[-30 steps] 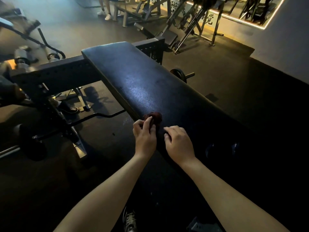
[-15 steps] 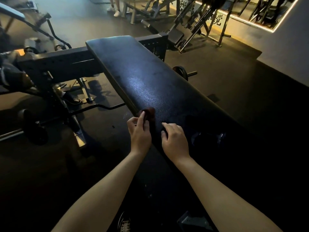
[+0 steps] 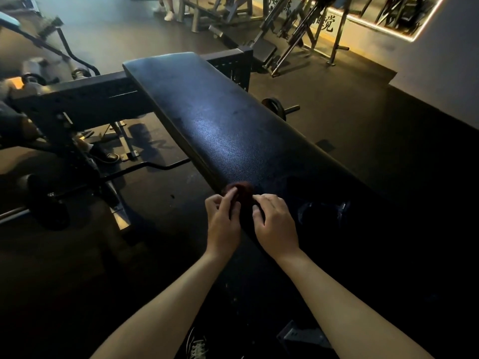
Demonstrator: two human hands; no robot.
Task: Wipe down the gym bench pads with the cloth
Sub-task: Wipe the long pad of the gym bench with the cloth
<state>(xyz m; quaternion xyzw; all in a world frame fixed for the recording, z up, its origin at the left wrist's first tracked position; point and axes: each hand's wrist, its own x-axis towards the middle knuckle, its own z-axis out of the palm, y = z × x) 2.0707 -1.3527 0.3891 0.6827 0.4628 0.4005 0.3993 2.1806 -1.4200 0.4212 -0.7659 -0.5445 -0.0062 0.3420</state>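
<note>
Small bunched dark-red cloth [image 3: 241, 190] sits on the long black bench pad [image 3: 220, 125], pebbly shiny vinyl w/ rounded far end, near its L edge. L hand [image 3: 223, 224] pinches cloth, index finger over it. R hand [image 3: 276, 225]: fingers bent just beside cloth, can't tell if gripping.

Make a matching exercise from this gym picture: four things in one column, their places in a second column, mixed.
1. long black padded bench top
2. bunched dark red cloth
3. round black weight plate
4. white sneakers

A. low, right of the bench
B. far end of the room
C. under fingers of the left hand
D. centre of the view, running lengthwise

Pairs: 1-D, 2-C, 3-A, 4-B
</note>
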